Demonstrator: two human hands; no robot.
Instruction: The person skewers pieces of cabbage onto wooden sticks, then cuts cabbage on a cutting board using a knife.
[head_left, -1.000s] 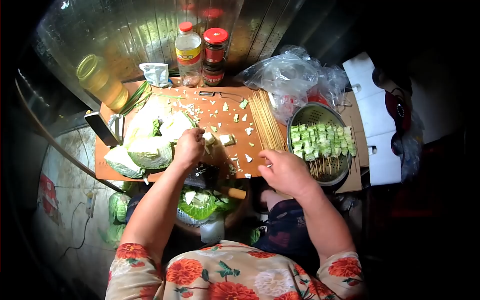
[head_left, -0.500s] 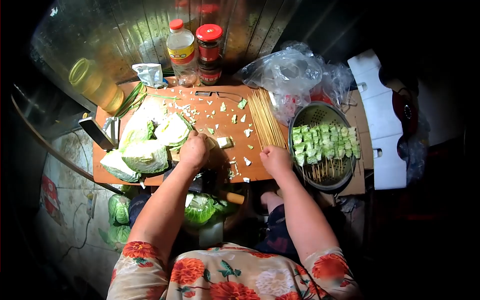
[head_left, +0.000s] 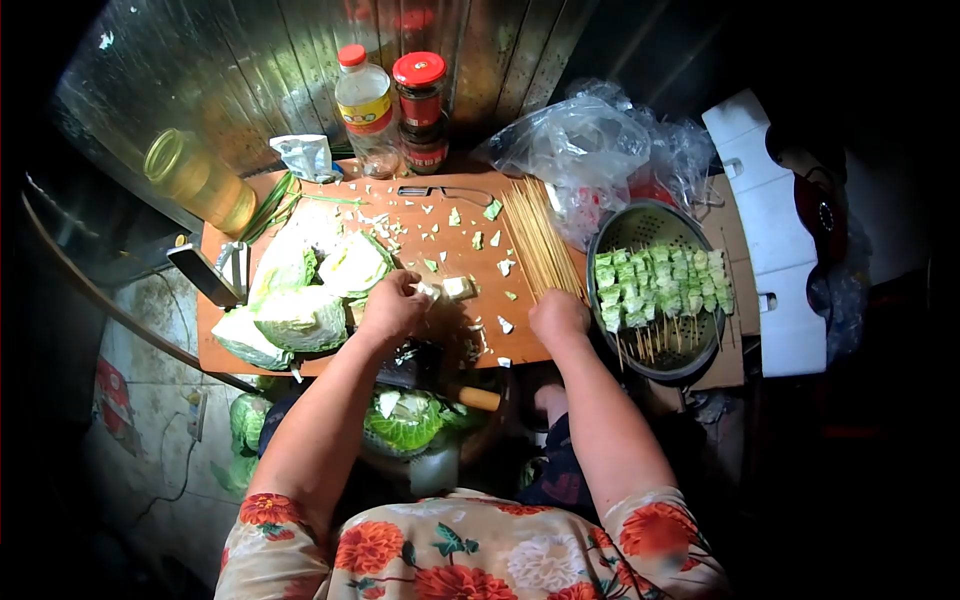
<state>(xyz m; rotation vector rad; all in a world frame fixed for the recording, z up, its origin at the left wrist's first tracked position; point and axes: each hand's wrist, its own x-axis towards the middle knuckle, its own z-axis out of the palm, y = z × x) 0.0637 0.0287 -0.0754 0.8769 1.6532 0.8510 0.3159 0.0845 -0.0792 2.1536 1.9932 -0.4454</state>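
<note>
My left hand is over the middle of the orange-brown board, fingers bent around a small pale cabbage piece. Another cut cabbage chunk lies just right of it. Large cut cabbage wedges are piled to the left of this hand. My right hand is closed in a fist at the near ends of a bundle of bamboo skewers; its fingertips are hidden, so I cannot make out what it grips. Beside it, skewered cabbage pieces rest across a metal colander.
At the back stand a red-capped bottle and stacked red-lidded jars. A peeler, cabbage scraps and clear plastic bags lie nearby. A jar of yellowish liquid leans at left. Below the board is a wooden handle.
The whole view has shifted slightly to the right. My left hand's fingers have loosened a little at the cabbage piece. My right fist stays at the skewers' near ends.
</note>
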